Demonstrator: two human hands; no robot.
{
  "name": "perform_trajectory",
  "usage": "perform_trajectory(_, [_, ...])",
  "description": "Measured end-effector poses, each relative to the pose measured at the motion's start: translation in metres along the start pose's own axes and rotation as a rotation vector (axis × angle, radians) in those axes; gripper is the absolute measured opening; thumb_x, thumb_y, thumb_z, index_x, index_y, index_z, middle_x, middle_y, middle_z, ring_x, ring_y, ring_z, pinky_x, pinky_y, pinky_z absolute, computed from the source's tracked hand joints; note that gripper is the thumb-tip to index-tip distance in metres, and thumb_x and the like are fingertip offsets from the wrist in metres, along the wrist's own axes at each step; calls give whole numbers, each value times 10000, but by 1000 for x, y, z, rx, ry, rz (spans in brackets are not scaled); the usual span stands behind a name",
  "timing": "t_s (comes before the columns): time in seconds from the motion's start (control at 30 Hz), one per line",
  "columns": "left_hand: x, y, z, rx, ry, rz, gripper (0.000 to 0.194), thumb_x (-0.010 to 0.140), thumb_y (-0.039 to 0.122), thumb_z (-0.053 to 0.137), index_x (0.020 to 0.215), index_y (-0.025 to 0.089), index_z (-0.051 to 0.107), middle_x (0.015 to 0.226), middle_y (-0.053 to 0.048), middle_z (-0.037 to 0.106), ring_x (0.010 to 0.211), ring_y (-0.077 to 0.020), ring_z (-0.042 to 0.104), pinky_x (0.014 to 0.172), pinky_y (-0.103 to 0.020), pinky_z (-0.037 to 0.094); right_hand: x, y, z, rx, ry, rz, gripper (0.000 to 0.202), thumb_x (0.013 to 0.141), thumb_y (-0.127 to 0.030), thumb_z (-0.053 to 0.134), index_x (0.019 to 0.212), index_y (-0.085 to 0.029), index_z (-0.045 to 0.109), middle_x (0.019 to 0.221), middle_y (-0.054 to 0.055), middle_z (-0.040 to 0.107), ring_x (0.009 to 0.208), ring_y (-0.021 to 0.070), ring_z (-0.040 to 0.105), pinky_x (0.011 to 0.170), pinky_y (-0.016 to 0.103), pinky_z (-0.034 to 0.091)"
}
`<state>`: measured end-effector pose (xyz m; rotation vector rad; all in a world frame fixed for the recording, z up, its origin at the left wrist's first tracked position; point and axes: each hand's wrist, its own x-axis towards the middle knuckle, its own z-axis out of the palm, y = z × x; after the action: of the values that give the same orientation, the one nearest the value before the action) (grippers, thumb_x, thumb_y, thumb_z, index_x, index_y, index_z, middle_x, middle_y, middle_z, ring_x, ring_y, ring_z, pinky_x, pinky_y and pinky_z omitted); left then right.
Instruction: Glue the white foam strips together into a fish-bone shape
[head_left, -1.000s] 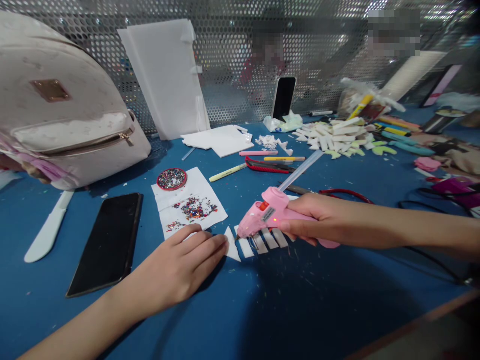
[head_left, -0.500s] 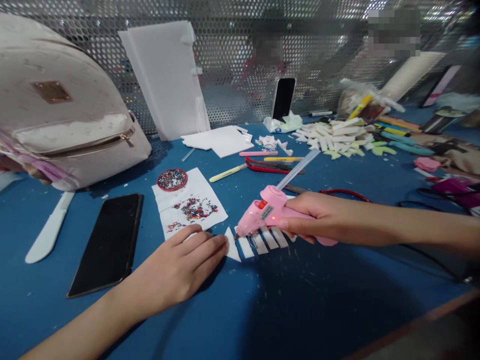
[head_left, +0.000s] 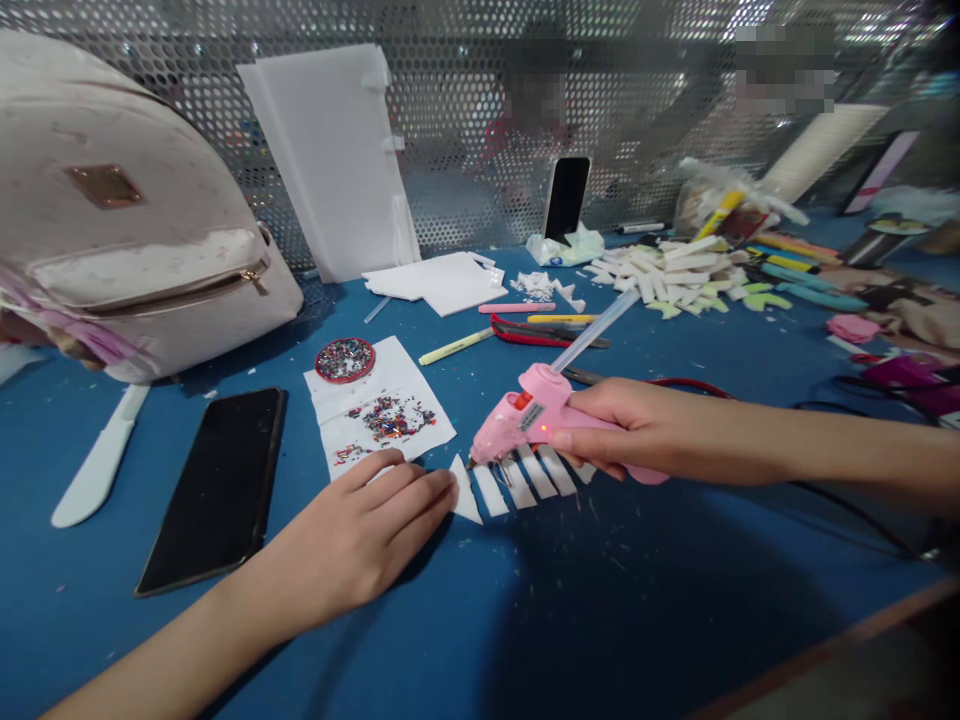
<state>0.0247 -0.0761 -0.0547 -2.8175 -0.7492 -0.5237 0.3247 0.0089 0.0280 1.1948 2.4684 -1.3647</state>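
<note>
**Glue gun over foam strips, centre frame**

We see the right hand [head_left: 637, 430] wrapped closed around a pink glue gun [head_left: 536, 420], nozzle tilted down at the white foam strips [head_left: 525, 480] at centre. Left hand [head_left: 360, 535] lies flat, fingers loosely extended, holding nothing, fingertips touching the triangular piece [head_left: 465, 490]. Black phone [head_left: 214, 485] lower left, backpack [head_left: 127, 210] upper left on the blue counter [head_left: 600, 600].

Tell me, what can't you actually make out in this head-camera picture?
- Glue gun handle and trigger: hidden inside the right hand.
- Whether glue is coming out of the nozzle: too small to tell.
- Foam strips: their far ends sit under the gun and hand.
- Left hand fingertips touch the foam triangle; how firmly, unclear.
- Backpack: cut off by the left edge.
</note>
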Motion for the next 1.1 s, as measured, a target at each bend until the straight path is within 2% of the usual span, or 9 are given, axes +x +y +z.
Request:
perform_trajectory(0.2, [2, -1, -1, 5, 10, 5, 320, 1014, 71, 418, 1268, 41, 611, 1207, -126, 688, 979, -226, 587, 950, -409, 434, -1, -1, 1, -10, 8, 13, 441, 963, -543, 507, 712, -180, 498, 631, -10, 532, 549, 120, 493, 510, 231, 331])
perform_trajectory(0.6, [3, 0, -1, 31, 18, -2, 321, 1023, 93, 399, 1258, 62, 616, 1194, -120, 692, 972, -214, 601, 963, -401, 441, -5, -8, -2, 0, -64, 35, 430, 952, -558, 507, 737, -185, 491, 679, 0, 559, 565, 129, 511, 525, 237, 358])
perform_trajectory(1.0, [2, -1, -2, 4, 3, 4, 326, 1025, 80, 394, 1270, 38, 606, 1215, -105, 688, 991, -235, 568, 975, -415, 403, -6, -15, -3, -38, -87, 74, 541, 941, -685, 433, 756, -183, 515, 704, 16, 556, 574, 140, 523, 529, 250, 379])
perform_trajectory(1.1, [2, -1, -2, 3, 0, 4, 330, 1023, 76, 396, 1279, 32, 599, 1224, -111, 684, 991, -238, 565, 981, -422, 403, -6, -14, -3, -39, -86, 53, 501, 952, -638, 455, 744, -184, 498, 690, 10, 552, 561, 135, 519, 525, 247, 379])
